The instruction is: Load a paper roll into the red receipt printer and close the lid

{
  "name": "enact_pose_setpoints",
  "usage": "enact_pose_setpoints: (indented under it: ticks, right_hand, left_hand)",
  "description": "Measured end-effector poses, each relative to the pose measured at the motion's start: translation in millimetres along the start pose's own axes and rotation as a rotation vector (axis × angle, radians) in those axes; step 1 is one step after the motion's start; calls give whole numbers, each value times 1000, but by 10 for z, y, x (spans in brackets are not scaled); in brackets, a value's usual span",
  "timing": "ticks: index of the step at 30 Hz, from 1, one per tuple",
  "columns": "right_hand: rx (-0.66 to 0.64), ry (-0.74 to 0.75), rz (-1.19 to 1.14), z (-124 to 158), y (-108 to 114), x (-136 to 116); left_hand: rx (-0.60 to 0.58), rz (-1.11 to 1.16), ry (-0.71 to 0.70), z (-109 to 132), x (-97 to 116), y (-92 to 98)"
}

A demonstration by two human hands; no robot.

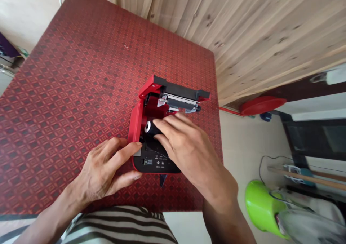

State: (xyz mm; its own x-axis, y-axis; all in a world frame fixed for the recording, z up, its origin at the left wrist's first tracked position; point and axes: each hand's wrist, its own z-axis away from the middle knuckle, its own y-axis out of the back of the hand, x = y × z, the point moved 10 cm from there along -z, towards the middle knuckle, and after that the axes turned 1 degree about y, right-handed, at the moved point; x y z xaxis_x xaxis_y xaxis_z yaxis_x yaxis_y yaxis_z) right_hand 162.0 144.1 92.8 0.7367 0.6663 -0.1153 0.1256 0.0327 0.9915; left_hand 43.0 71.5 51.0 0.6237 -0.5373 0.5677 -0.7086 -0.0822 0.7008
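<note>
- Nearest is the person's striped shirt (121,225), at the near edge of the table (94,67), which has a red patterned top.
- The left hand (106,166) is loosely spread, not closed; its index fingertip touches the machine's left rim and its thumb lies against the near left corner.
- A dark piece (162,180) sticks out from under the machine's near edge.
- The machine (164,168), red outside and black on its near panel, sits on the near right part of the table; small white markings show on that panel.
- The right hand (189,143) grips the black roll between thumb and fingers, hiding its right part.
- The roll (151,128) lies inside the machine, its white-ringed left end showing.
- The lid (181,87) stands raised at the far side, a grey roller (181,104) along its inner face.
- Right of the table is a green bucket (259,202).
- Farther off, to the right, is a red basin (261,105).
- Beyond the table's far edge runs a wooden wall (238,31) of pale planks.
</note>
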Motion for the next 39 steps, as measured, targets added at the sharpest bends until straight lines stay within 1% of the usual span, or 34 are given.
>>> enact_pose_setpoints:
  ticks: [6,11,14,23,31,34,39]
  right_hand:
    - [-107,3,4,-86,-123,23]
    - [-323,-86,-69,-200,-341,151]
    - [-391,-123,-72,-243,-411,200]
    - [-383,-116,-61,-251,-403,208]
    - [-374,-121,-77,-243,-404,199]
    - [-335,-119,-117,-225,-392,200]
    - [-211,-135,-190,-192,-341,245]
  left_hand:
    - [9,7,-16,-32,17,10]
    - [16,10,-15,-40,13,4]
    - [13,25,-3,-28,1,5]
    - [-17,27,9,-32,-8,-18]
    - [-19,29,5,-14,-18,-30]
    - [-8,22,-4,-23,-4,-16]
    - [-13,24,4,-30,-6,-10]
